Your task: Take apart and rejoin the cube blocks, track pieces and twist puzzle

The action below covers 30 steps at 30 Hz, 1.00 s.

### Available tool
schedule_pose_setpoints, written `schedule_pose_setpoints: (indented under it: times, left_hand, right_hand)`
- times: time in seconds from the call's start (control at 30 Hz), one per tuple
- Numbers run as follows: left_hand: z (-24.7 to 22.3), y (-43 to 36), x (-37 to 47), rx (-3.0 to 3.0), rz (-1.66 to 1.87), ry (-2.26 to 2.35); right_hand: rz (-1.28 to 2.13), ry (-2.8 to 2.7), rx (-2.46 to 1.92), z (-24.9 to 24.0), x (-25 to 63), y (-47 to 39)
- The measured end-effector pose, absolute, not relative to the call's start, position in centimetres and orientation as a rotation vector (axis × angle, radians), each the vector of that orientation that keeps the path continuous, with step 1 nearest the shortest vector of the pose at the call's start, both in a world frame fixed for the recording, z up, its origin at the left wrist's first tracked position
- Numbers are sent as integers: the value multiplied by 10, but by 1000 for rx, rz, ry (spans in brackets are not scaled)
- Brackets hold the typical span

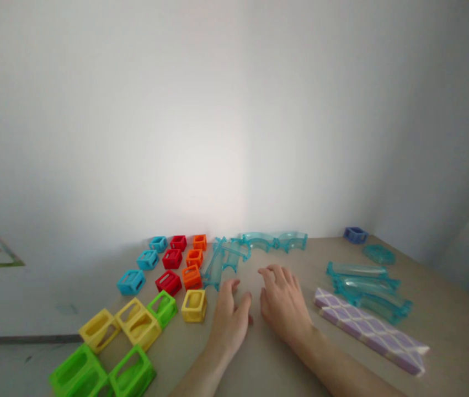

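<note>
My left hand [232, 317] is over the table with its thumb and fingers apart and nothing visible in it. To its left is a yellow hollow block [194, 306], and just beyond lie clear blue track pieces [216, 264]. My right hand [282, 300] is low over the table, palm down, fingers loosely bent and slightly apart, holding nothing I can see. A purple checked folded strip [369, 331] lies to its right. Behind both hands, curved clear blue track pieces [259, 241] line the wall. Whether either hand touches the tabletop I cannot tell.
Light blue [131, 282], red [169, 282] and orange blocks [192, 277] stand in columns at the left. Larger green [133, 372] and yellow blocks [100, 330] sit nearer. More clear track [367, 285], a round clear piece [378, 254] and a dark blue block [356, 235] are right.
</note>
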<state>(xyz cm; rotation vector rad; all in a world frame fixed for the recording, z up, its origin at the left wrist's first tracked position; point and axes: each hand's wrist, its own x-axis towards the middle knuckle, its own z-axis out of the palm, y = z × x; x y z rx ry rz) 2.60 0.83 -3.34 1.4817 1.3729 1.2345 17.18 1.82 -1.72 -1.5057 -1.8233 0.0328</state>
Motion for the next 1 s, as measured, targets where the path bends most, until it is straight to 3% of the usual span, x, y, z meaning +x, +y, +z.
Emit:
schedule_pose_setpoints:
  times: [0.07, 0.17, 0.5, 1.0]
  left_hand:
    - [-34, 7, 26, 1499, 1193, 1400]
    - [-36, 6, 27, 1553, 1174, 1409]
    - [-33, 6, 31, 1756, 1052, 1475]
    - [-32, 7, 29, 1792, 987, 1489]
  right_hand:
    - [-313, -1862, -1695, -14, 197, 17]
    - [-475, -1780, -1848, -12, 232, 30]
    - [-394, -1998, -1687, -45, 208, 105]
    - [-295, -1831, -1845, -43, 222, 139]
